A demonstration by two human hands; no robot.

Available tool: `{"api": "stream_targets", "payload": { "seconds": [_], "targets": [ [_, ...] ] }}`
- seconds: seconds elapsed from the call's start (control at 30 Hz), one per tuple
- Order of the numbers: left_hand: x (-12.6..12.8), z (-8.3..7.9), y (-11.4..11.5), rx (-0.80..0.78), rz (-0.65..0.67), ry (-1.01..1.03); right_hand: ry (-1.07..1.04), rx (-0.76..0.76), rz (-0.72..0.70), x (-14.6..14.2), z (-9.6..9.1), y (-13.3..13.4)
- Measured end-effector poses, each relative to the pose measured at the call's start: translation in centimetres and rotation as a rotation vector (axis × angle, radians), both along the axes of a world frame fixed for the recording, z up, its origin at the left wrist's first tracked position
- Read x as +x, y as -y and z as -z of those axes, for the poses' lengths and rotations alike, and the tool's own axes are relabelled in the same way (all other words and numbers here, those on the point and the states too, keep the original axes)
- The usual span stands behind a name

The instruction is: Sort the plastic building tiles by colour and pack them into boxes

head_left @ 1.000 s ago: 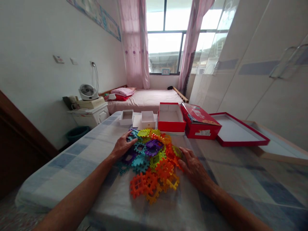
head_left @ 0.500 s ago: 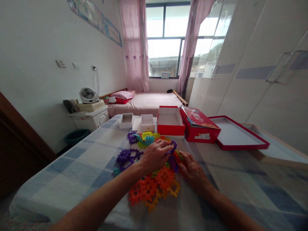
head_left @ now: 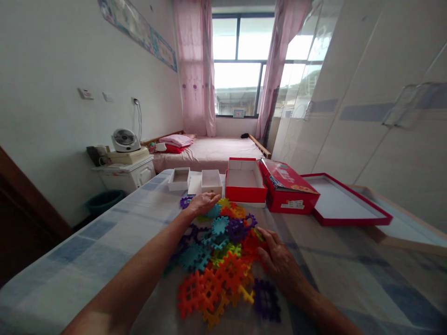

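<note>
Nearest on the desk, a purple tile lies alone beside joined orange tiles at the front of the pile of tiles. The right hand lies open and palm down at the pile's right edge, fingertips on red pieces, gripping nothing. The left hand reaches across to the pile's far edge, fingers lightly bent over the pieces; whether it grips one I cannot tell. Just beyond stand two white boxes, an open red box, a tilted lid and a flat red tray.
</note>
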State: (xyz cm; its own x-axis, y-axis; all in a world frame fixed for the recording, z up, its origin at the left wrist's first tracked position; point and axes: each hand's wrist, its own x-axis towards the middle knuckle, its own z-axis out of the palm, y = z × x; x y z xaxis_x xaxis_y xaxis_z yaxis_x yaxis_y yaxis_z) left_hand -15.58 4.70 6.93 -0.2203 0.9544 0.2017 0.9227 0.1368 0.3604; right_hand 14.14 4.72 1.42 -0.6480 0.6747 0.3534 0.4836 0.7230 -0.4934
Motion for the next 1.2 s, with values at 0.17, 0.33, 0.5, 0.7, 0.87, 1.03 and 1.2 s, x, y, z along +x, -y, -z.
{"api": "stream_targets", "payload": {
  "seconds": [0.17, 0.33, 0.5, 0.7, 0.87, 1.03, 1.2],
  "targets": [
    [1.1, 0.0, 0.9, -0.041, 0.018, 0.035, -0.01, -0.014, 0.0, 0.0, -0.2, 0.1],
    [2.7, -0.3, 3.2, -0.023, 0.072, 0.068, -0.049, -0.012, -0.002, -0.2, -0.3, 0.3],
    [6.3, -1.0, 4.7, 0.04, 0.124, 0.055, -0.106, -0.022, 0.008, -0.4, -0.1, 0.2],
    [12.0, -3.0, 6.1, 0.156, 0.499, -0.102, -0.17, -0.015, 0.06, -0.1, 0.0, 0.0],
    [7.6, -3.4, 5.9, 0.236, 0.142, -0.03, -0.176, -0.022, 0.163, 0.2, -0.1, -0.2],
    [-2.5, -0.2, 4.9, 0.124, -0.259, -0.006, -0.204, -0.011, 0.161, 0.0, -0.1, -0.5],
    [-5.4, 3.0, 5.0, 0.029, -0.261, 0.069, -0.213, 0.009, 0.15, -0.2, 0.0, -0.7]
  ]
}}
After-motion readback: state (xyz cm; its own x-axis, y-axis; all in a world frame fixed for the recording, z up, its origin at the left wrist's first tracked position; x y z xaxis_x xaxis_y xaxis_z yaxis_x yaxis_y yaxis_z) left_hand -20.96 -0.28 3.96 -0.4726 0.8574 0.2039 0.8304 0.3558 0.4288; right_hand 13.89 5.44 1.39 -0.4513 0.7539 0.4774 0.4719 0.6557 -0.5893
